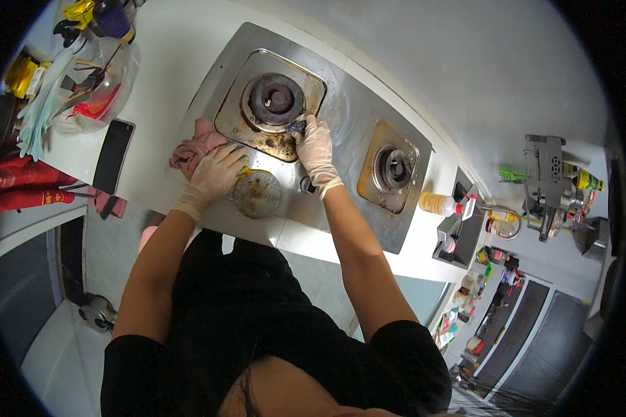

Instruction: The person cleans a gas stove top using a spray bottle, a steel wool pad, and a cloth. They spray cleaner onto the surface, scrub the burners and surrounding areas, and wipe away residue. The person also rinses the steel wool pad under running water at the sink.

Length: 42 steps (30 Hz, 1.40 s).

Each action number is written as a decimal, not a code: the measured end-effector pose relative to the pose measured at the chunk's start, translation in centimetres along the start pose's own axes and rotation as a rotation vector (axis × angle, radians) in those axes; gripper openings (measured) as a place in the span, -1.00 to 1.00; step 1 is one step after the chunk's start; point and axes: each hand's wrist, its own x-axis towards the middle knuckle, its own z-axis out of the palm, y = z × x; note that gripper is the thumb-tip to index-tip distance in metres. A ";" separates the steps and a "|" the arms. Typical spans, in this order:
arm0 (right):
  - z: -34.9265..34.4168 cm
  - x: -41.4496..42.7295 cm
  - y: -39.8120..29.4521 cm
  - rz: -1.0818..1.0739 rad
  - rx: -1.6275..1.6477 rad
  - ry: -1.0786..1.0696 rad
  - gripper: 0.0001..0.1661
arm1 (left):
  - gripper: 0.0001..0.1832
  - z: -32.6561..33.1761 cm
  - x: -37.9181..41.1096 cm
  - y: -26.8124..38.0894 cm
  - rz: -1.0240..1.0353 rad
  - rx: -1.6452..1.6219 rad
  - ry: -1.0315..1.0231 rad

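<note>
A steel gas hob (339, 140) with two burners lies before me. My right hand (314, 151), in a thin translucent glove, pinches a dark scouring pad (296, 126) against the stained tray around the left burner (276, 99). My left hand (219, 169), gloved too, rests with its fingers spread at the hob's front edge, against a crumpled pink cloth (197, 147); whether it grips the cloth is hard to tell. Beside its fingers lies a round, stained metal disc (257, 194) with a yellow tie. The right burner (395, 168) sits in a stained tray, untouched.
A black phone (114, 156) lies at the counter's left edge, below a clear plastic bag (96, 99) of utensils. Pale blue rubber gloves (44, 112) hang nearby. Right of the hob are a spray bottle (441, 204) lying on its side in this view and a sink (459, 229).
</note>
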 end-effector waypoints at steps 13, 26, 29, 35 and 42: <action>0.1 0.7 0.9 0.077 0.144 -0.035 -0.55 | -0.68 0.3 0.0 0.6 -0.026 0.077 0.050; -3.9 1.9 2.7 -0.047 0.308 -0.163 -0.53 | -0.68 0.0 0.4 0.7 -0.037 0.113 0.082; -6.0 4.7 3.7 -0.134 0.174 -0.037 -0.63 | -0.69 -0.3 0.8 1.1 -0.060 0.122 0.055; -1.7 9.1 6.1 -0.136 0.144 -0.344 -0.65 | -0.66 -0.2 1.4 1.0 -0.085 0.146 -0.023; -2.7 9.2 3.1 0.171 0.180 -0.463 -0.65 | -0.63 -0.4 1.0 1.1 -0.108 0.152 -0.032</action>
